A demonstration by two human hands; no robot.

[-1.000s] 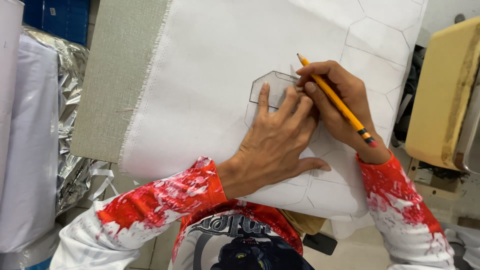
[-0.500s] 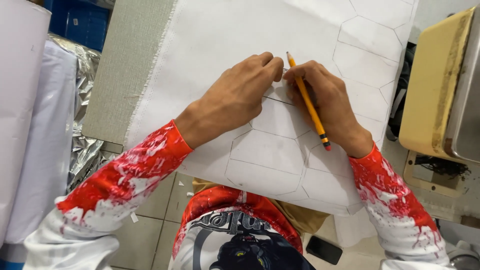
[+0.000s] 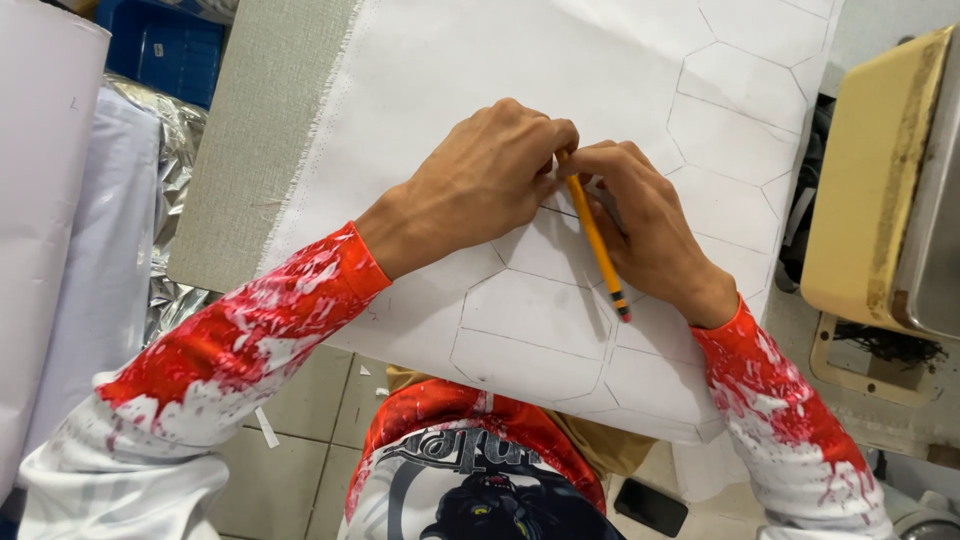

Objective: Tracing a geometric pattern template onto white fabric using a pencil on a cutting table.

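Head view: right hand (image 3: 650, 225) grip grasping pencil (image 3: 596, 240); left hand (image 3: 480, 180) clenched, pressing white sheet (image 3: 480, 70).

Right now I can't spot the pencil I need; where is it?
In the head view, right of centre: the yellow pencil is in the right hand, slanting over the white hexagon-marked sheet, beside the left hand.

Your right hand (image 3: 650, 225) grips a yellow wooden pencil (image 3: 595, 240) with a glossy painted finish. Your left hand (image 3: 485, 180) presses on a white sheet (image 3: 480, 70) that looks like matt, finely woven cloth, marked with thin grey hexagon lines. Its left edge is frayed, and beside it lies a coarser grey-green woven backing (image 3: 260, 150), rough and dull. At far left, crinkled silver foil (image 3: 165, 180) shines. Your sleeves are soft printed fabric.
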